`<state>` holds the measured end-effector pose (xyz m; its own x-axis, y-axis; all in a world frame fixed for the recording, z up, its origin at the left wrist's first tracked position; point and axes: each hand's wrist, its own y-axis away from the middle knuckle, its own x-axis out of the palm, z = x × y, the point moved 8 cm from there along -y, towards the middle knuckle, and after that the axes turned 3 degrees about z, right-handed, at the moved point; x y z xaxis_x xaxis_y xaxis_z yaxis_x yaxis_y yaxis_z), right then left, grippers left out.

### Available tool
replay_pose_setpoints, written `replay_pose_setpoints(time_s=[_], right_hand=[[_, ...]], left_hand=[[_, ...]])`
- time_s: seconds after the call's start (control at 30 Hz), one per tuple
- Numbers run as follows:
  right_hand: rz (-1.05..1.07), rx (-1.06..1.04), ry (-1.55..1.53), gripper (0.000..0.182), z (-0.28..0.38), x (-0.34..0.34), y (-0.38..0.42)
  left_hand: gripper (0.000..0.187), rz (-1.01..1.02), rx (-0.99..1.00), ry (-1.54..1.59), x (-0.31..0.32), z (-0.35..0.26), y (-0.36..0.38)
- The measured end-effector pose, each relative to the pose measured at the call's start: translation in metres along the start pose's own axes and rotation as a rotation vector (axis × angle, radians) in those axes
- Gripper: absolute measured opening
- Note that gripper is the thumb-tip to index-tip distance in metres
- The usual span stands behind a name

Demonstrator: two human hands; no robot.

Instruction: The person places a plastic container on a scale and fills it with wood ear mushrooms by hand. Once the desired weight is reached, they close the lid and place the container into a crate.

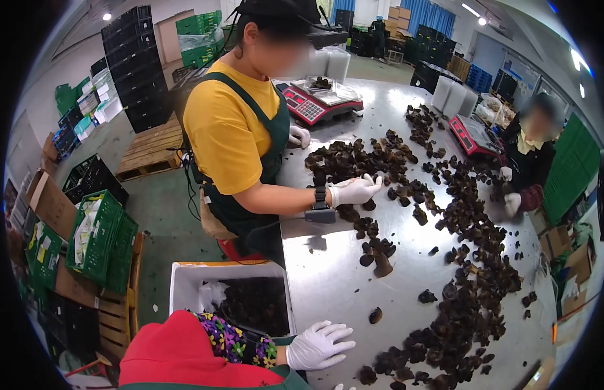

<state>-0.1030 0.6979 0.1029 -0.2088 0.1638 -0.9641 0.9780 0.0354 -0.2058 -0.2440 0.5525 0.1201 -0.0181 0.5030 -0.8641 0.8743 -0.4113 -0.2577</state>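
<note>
My left hand (320, 345), in a white glove below a flowered sleeve, lies on the near left edge of the metal table (344, 292). Its fingers are spread and hold nothing. Only a sliver of my right hand (343, 387) shows at the bottom edge, with its fingers hidden. A long heap of dark, curled pieces, like dried mushrooms (467, 286), lies to the right of my left hand. Beside that hand, a white foam box (178, 286) contains more dark pieces and a clear bag.
A co-worker in yellow (227, 123) reaches over the table from the left. Another co-worker (532, 156) works at the far right. Two red scales (308, 107) (467, 136) and clear containers stand farther back. Green crates (97, 240) are stacked at left.
</note>
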Motion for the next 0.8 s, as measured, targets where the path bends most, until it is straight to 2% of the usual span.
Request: replay_pose_setpoints(time_s=[0.07,0.1,0.2,0.27,0.33,0.43,0.63,0.67,0.73,0.8], right_hand=[[0.041,0.004,-0.003,0.045,0.0,0.008,0.006],[0.156,-0.024,0.021,0.045,0.002,0.02,0.009],[0.208,0.002,-0.003,0.052,0.002,0.026,0.014],[0.151,0.008,-0.058,0.054,0.003,0.021,0.009],[0.101,-0.014,-0.099,0.056,0.008,0.019,0.008],[0.066,-0.031,-0.135,0.059,0.01,0.018,0.01],[0.13,-0.067,-0.107,0.07,0.006,0.025,0.022],[0.128,-0.105,-0.109,0.07,0.01,0.024,0.021],[0.082,-0.021,-0.169,0.068,0.005,0.021,0.018],[0.075,-0.097,-0.142,0.064,0.002,0.021,0.014]], left_hand=[[0.037,0.001,0.002,-0.003,0.0,0.0,0.0],[0.037,0.001,0.004,-0.008,-0.001,-0.001,0.0],[0.037,0.005,0.004,-0.021,-0.008,0.0,-0.002],[0.037,0.043,0.068,-0.004,-0.007,-0.008,-0.005],[0.032,-0.029,0.008,-0.069,-0.015,-0.005,-0.008],[0.033,-0.011,0.018,-0.06,-0.015,-0.009,-0.011],[0.032,-0.018,-0.033,-0.069,-0.013,-0.005,-0.008],[0.03,-0.025,-0.017,-0.059,-0.014,-0.006,-0.008],[0.029,-0.056,-0.043,-0.057,-0.018,-0.004,-0.008],[0.025,-0.071,0.003,-0.031,-0.019,-0.007,-0.008]])
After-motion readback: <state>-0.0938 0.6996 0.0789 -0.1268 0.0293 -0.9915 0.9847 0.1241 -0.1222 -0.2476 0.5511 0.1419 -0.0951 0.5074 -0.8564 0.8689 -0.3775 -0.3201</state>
